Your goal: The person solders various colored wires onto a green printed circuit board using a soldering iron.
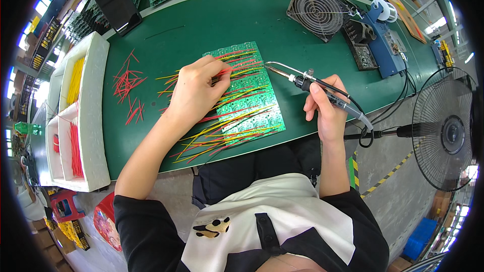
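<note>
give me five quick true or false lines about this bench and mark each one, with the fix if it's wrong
1. The right hand holds a soldering iron. True.
2. The left hand is inside the white foam box. False: it is over the green circuit boards.
3. Loose red wires lie on the table between the box and the boards. True.
4. The yellow wires in the box lie nearer the person than its red ones. False: the yellow ones are in the farther compartment.
5. The round standing fan is to the person's left. False: it is to the right.
</note>
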`<state>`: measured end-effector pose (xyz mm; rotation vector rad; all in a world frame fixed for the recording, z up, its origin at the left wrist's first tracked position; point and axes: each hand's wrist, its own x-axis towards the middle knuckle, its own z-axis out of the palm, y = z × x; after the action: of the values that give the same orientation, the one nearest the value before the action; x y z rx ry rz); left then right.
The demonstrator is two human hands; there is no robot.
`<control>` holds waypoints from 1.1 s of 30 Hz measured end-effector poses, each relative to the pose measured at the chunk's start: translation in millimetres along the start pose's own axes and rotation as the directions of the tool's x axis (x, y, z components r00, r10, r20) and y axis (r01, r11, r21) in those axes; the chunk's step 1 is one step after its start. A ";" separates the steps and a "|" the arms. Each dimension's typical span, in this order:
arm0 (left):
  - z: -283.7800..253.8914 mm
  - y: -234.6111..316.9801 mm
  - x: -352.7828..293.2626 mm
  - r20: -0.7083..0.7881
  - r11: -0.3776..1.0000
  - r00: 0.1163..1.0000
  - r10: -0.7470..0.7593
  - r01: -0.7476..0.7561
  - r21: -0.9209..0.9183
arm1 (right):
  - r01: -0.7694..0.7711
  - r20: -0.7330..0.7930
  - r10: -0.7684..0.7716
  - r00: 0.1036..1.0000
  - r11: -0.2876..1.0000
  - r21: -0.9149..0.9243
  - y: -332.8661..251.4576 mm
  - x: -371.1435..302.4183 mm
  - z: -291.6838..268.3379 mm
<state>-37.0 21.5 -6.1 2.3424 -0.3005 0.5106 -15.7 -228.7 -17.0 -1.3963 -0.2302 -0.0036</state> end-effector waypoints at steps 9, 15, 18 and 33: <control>5.3 -4.8 -0.1 -0.077 0.998 0.995 0.062 -0.064 -0.025 | -0.008 -0.015 0.008 1.000 1.000 -0.002 -0.2 0.7 -0.1; 5.9 -6.0 -0.3 -0.077 0.998 0.995 0.062 -0.064 -0.022 | 0.018 -0.030 -0.017 0.999 0.999 0.049 0.1 1.8 -1.0; 5.4 -5.5 -0.1 -0.071 0.998 0.996 0.059 -0.061 -0.025 | 0.020 -0.036 -0.017 0.999 0.997 0.069 0.0 1.7 -1.9; 3.2 -3.4 -0.4 -0.061 0.998 0.997 0.049 -0.051 -0.024 | 0.019 -0.047 -0.018 0.999 1.000 0.021 -0.4 -0.4 0.0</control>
<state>-35.3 21.8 -10.4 2.2953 -0.3355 0.5977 -16.1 -228.8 -16.7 -1.3709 -0.2039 -0.0486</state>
